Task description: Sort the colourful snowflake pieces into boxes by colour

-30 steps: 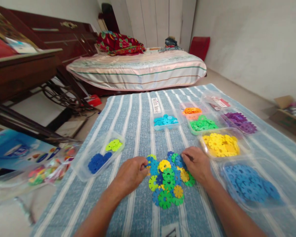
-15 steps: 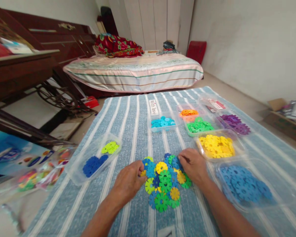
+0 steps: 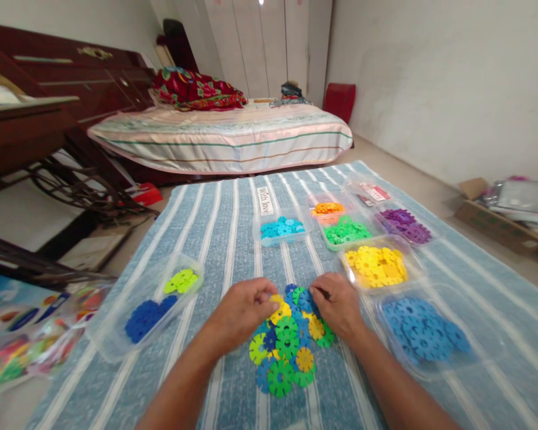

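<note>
Working over the cloth-covered worktop [image 3: 206,239], we have the cluster of notched discs [image 3: 287,335] lying between our hands. Our left hand [image 3: 247,307] half-curls beside a yellow disc [image 3: 284,309], our right hand [image 3: 339,304] bunches its fingers at a blue disc [image 3: 303,301]; whether either grips anything, we cannot tell. An uneven tug could probably scatter pieces.
</note>
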The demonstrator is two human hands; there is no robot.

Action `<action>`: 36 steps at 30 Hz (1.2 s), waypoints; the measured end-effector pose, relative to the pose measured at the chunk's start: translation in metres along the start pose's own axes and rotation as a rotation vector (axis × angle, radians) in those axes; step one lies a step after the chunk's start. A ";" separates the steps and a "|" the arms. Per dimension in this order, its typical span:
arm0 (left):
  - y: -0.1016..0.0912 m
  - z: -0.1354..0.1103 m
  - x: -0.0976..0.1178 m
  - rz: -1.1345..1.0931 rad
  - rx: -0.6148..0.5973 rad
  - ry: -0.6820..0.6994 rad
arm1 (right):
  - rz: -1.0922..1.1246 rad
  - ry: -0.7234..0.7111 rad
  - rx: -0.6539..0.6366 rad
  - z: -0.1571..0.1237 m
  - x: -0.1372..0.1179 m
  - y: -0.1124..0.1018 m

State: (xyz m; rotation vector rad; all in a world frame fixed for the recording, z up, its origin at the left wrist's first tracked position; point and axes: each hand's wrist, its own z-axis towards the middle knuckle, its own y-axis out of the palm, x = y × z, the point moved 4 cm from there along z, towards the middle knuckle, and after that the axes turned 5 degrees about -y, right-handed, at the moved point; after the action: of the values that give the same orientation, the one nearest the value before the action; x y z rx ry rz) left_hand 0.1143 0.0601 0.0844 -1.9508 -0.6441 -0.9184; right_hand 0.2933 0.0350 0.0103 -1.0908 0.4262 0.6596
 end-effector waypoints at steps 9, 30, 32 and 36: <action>0.039 0.039 0.069 -0.088 0.141 0.306 | 0.000 0.003 0.023 0.000 0.004 0.002; -0.027 -0.003 -0.064 0.520 0.193 -0.109 | 0.008 -0.038 -0.008 -0.004 0.005 0.000; -0.025 -0.002 -0.062 0.541 0.198 -0.118 | 0.007 -0.037 -0.009 -0.004 0.006 0.000; -0.024 -0.002 -0.059 0.564 0.218 -0.151 | 0.005 -0.040 -0.008 -0.004 0.008 0.002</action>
State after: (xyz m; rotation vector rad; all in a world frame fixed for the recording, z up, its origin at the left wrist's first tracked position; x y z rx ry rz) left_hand 0.0615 0.0653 0.0495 -1.8656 -0.2345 -0.3391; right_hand 0.2978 0.0342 0.0030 -1.0832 0.3924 0.6868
